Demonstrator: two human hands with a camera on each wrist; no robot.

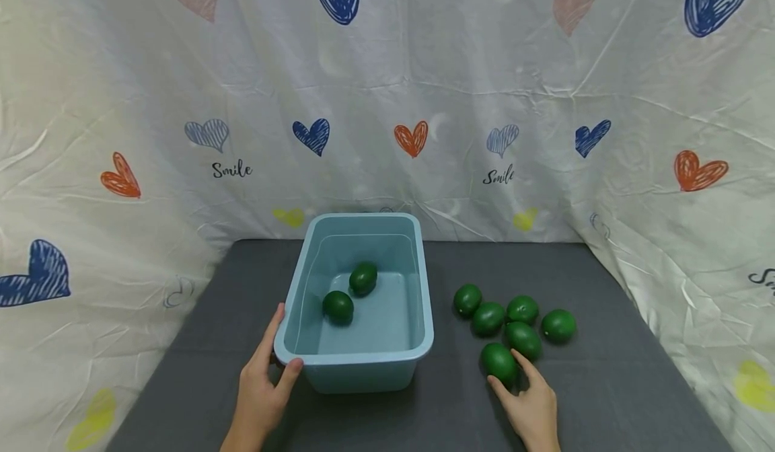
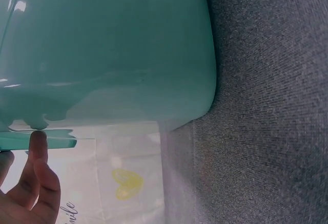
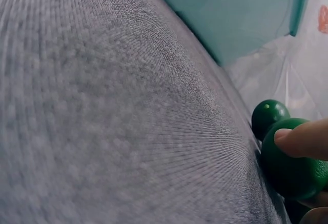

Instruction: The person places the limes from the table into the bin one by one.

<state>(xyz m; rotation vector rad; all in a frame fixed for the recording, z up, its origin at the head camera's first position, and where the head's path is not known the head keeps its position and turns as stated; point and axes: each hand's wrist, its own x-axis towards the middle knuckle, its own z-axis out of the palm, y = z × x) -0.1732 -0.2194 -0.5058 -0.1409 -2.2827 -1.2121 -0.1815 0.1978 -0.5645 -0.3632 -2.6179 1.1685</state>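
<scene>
- Left hand [image 1: 259, 388] has thumb and index finger spread in a V around the near-left corner of this light blue tub [image 1: 381, 358], both touching the rim area.
- Tub's upright with an open top, and it's got two green fruits [image 1: 338, 307] on its floor, one lower left, the other a bit further back, with bare floor to their right.
- Right of that, five loose green fruits [image 1: 488, 319] sit bunched on the grey bench [image 1: 460, 411].
- Right hand [image 1: 531, 408] is pinching one more green fruit [image 1: 499, 363] at the bunch's near end, outside the tub. Can't tell if it's off the bench tbh.
</scene>
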